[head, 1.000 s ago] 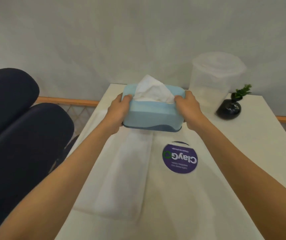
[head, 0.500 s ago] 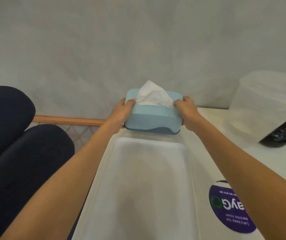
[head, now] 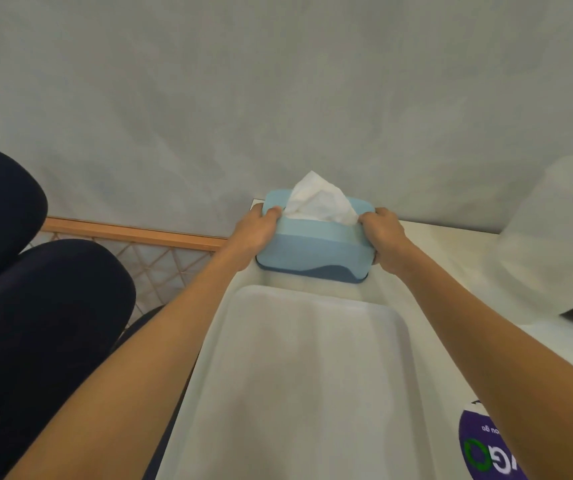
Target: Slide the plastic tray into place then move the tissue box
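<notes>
Blue tissue box (head: 313, 247) between both hands

Purple sticker (head: 486, 452) cut by bottom edge

At centre frame, the left hand (head: 255, 233) and right hand (head: 384, 237) grip the two ends of a blue tissue box (head: 313, 251), a white tissue (head: 319, 199) poking from its top. Below it a white tray (head: 306, 375) lies on the table (head: 451, 258). A purple sticker (head: 482, 452) sits lower right, a clear container (head: 555, 237) at the right edge, dark cushions (head: 35, 306) at left.
</notes>
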Demonstrator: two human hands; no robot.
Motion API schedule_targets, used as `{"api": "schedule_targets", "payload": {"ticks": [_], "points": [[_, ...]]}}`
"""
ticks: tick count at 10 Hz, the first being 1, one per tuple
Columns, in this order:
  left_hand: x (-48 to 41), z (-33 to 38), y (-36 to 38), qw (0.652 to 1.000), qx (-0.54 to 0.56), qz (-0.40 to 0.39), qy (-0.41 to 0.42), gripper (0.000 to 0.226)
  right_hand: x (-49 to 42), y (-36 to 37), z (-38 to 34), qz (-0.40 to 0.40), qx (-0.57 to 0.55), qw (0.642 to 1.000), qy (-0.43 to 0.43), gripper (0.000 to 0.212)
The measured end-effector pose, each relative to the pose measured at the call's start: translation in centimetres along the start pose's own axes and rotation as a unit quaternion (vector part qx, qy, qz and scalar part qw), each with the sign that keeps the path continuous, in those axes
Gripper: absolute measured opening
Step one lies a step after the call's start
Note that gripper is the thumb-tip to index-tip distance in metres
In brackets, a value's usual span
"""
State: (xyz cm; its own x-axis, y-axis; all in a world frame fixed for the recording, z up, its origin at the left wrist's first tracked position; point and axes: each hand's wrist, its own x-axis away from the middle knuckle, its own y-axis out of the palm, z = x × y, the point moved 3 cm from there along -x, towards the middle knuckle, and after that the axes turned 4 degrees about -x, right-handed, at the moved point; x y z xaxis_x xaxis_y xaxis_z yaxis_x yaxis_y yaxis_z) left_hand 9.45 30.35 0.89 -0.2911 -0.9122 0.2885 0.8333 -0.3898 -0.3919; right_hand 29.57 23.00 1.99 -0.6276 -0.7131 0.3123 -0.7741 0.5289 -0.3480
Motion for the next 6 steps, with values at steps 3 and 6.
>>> {"api": "schedule_targets", "payload": {"ticks": [3, 6], "points": [[-0.8, 0.3, -0.1, 1.000, -0.012, 0.014, 0.020, 0.054, -0.7, 0.5, -0.6, -0.002, 0.006, 1.000, -0.018, 0.044], [3.0, 3.4, -1.1, 0.980, -0.136, 0.083, 0.120, 0.065, 3.7, -3.1, -2.6, 0.042, 0.071, 0.993, -0.080, 0.051]]}}
